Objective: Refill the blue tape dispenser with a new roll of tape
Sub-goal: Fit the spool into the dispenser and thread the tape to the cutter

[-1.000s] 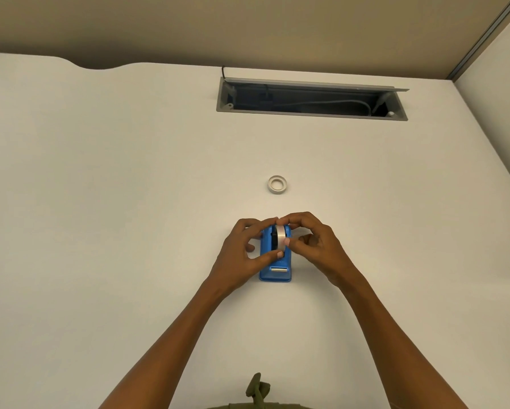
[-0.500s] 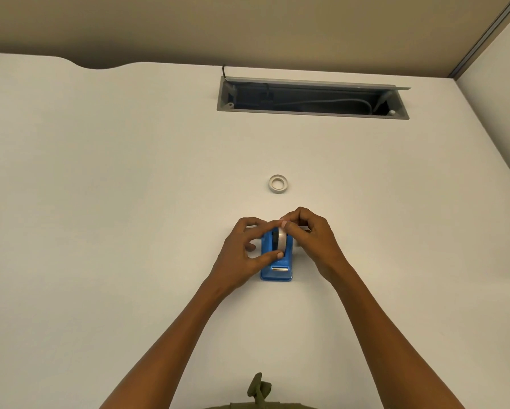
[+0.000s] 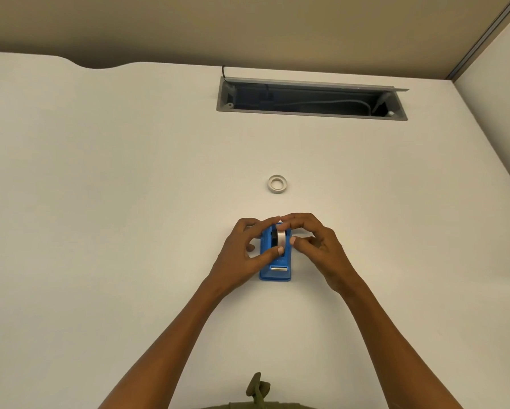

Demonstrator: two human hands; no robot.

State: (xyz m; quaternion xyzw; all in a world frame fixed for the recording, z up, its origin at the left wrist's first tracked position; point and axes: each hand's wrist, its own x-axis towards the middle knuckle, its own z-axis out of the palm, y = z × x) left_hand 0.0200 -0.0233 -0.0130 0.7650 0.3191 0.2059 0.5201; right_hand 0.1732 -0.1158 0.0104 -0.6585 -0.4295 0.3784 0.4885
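Both hands meet over the dispenser [image 3: 275, 268], a small blue one standing on the white worktop [image 3: 100, 231] with its metal cutter end toward the person. The left hand [image 3: 243, 255] pinches the roll [image 3: 280, 239] between thumb and forefinger, the thumb on its near edge and the forefinger stretched over the top. The roll stands on edge, down in the dispenser's slot, with a dark hub showing beside it. The right hand [image 3: 315, 246] comes in from the other side, forefinger tip on top of the roll beside the left forefinger, thumb just beside the dispenser's right wall; whether it grips anything I cannot tell. Beyond the hands, well apart, a bare white ring [image 3: 277, 183] lies flat on the worktop. Farther off still, an open grey cable tray [image 3: 311, 99] is sunk into the surface.
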